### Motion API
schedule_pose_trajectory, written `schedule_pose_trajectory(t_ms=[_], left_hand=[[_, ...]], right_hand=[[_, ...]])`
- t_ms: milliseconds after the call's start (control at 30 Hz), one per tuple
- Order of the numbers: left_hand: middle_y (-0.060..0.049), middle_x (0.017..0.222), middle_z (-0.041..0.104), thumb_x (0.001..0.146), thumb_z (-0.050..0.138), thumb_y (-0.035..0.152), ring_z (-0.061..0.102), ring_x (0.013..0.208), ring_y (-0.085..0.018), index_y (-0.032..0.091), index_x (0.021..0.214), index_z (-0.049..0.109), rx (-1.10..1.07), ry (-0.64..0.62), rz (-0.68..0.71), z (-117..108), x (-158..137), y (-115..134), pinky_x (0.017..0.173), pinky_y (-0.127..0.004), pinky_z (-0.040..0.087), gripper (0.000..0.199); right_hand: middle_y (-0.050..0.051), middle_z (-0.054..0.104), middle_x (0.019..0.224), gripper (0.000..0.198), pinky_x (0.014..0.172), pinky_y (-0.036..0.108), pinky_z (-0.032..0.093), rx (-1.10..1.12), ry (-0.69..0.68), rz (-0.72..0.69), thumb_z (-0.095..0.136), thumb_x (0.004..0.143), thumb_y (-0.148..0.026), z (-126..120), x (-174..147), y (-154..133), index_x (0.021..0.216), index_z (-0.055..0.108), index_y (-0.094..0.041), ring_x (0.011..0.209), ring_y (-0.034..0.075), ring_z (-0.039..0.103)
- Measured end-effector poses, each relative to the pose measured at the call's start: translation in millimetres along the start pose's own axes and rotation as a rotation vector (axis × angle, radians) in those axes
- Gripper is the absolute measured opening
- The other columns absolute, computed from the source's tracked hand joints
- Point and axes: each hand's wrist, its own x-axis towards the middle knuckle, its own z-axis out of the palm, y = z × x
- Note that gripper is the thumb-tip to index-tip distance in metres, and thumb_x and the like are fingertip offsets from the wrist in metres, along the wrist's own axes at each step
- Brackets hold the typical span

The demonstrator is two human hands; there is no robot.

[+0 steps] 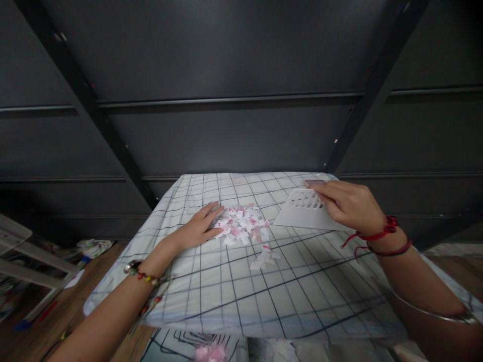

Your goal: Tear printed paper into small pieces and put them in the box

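Note:
A pile of small torn paper scraps (243, 224), white with pink and red patches, lies on the checked cloth of the table (211, 281). My left hand (196, 226) rests flat at the pile's left edge, fingers apart and touching the outer scraps. To the right of the pile, my right hand (349, 205) grips the top of a white plastic scraper (298, 213) with a row of holes. The scraper stands tilted, its long edge down near the cloth. A smaller cluster of scraps (260, 260) lies in front of the main pile.
Dark grey wall panels (234, 136) rise behind the table. On the left stands a pale ladder-like frame (33, 266) on the wooden floor, with a crumpled bag (94, 247) nearby. Below the table's front edge is something pink (210, 353).

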Motion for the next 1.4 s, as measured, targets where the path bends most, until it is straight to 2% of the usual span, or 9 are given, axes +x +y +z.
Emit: schedule_pose_trajectory(t_ms=[167,300,467,600,733,900,1067,1267,1400], left_hand=[[-0.013,0.145,0.018,0.09,0.04,0.044,0.019,0.131,-0.03,0.017,0.136,0.024,-0.004,0.0,-0.002,0,0,0,0.104,-0.043,0.023,0.056],[-0.012,0.145,0.019,0.09,0.04,0.043,0.02,0.131,-0.03,0.019,0.136,0.025,-0.002,0.018,0.015,0,0,0,0.104,-0.044,0.024,0.054],[-0.011,0.146,0.018,0.091,0.04,0.043,0.019,0.131,-0.03,0.02,0.137,0.023,0.001,0.004,0.007,0,0,0,0.104,-0.044,0.024,0.055],[-0.012,0.146,0.017,0.091,0.04,0.044,0.019,0.131,-0.03,0.019,0.137,0.024,-0.013,0.006,0.005,1,-1,-1,0.104,-0.044,0.024,0.054],[-0.014,0.145,0.017,0.091,0.036,0.047,0.018,0.131,-0.029,0.016,0.136,0.025,-0.016,-0.001,0.002,1,-1,0,0.105,-0.043,0.022,0.056],[-0.013,0.146,0.017,0.091,0.034,0.048,0.017,0.131,-0.028,0.017,0.137,0.024,-0.014,-0.004,0.003,0,-1,1,0.105,-0.042,0.022,0.056],[-0.014,0.145,0.017,0.092,0.034,0.048,0.019,0.131,-0.029,0.015,0.137,0.023,0.004,0.001,0.01,0,-1,0,0.105,-0.042,0.022,0.057],[-0.015,0.144,0.02,0.092,0.034,0.047,0.022,0.13,-0.03,0.014,0.136,0.025,0.036,0.026,0.042,3,-1,-3,0.104,-0.042,0.025,0.055],[-0.015,0.144,0.019,0.092,0.032,0.048,0.021,0.13,-0.028,0.015,0.136,0.024,0.048,0.039,0.055,4,-1,-3,0.104,-0.042,0.024,0.055]], right_hand=[[0.007,0.067,0.096,0.027,0.075,0.032,0.051,0.072,-0.016,-0.024,0.04,0.083,-0.017,-2,-5,7,0.098,0.062,-0.017,0.087,0.02,0.063],[0.005,0.068,0.092,0.028,0.076,0.033,0.051,0.037,-0.047,-0.057,0.039,0.082,-0.017,4,-6,10,0.096,0.063,-0.019,0.089,0.019,0.063],[0.005,0.067,0.095,0.029,0.072,0.032,0.051,-0.038,-0.015,-0.009,0.041,0.08,-0.014,5,-2,4,0.101,0.061,-0.018,0.085,0.019,0.063],[0.006,0.067,0.088,0.03,0.065,0.031,0.05,-0.018,0.024,0.028,0.04,0.081,-0.013,-1,0,0,0.103,0.06,-0.017,0.079,0.019,0.063],[0.006,0.067,0.085,0.027,0.066,0.03,0.049,0.059,0.042,-0.049,0.04,0.082,-0.014,-3,1,-1,0.099,0.061,-0.016,0.077,0.018,0.062],[0.002,0.065,0.073,0.024,0.057,0.026,0.046,0.141,0.033,-0.119,0.039,0.083,-0.014,-5,6,-15,0.092,0.061,-0.018,0.066,0.014,0.06],[0.002,0.064,0.071,0.022,0.06,0.025,0.046,0.177,0.038,-0.16,0.039,0.085,-0.015,-7,10,-27,0.089,0.06,-0.017,0.066,0.012,0.059],[0.001,0.064,0.07,0.023,0.06,0.026,0.045,0.138,0.028,-0.216,0.038,0.084,-0.014,-6,9,-21,0.09,0.06,-0.016,0.065,0.013,0.059],[0.002,0.063,0.07,0.023,0.056,0.025,0.044,0.113,0.07,-0.184,0.038,0.083,-0.012,-5,7,-17,0.09,0.06,-0.015,0.063,0.013,0.058]])
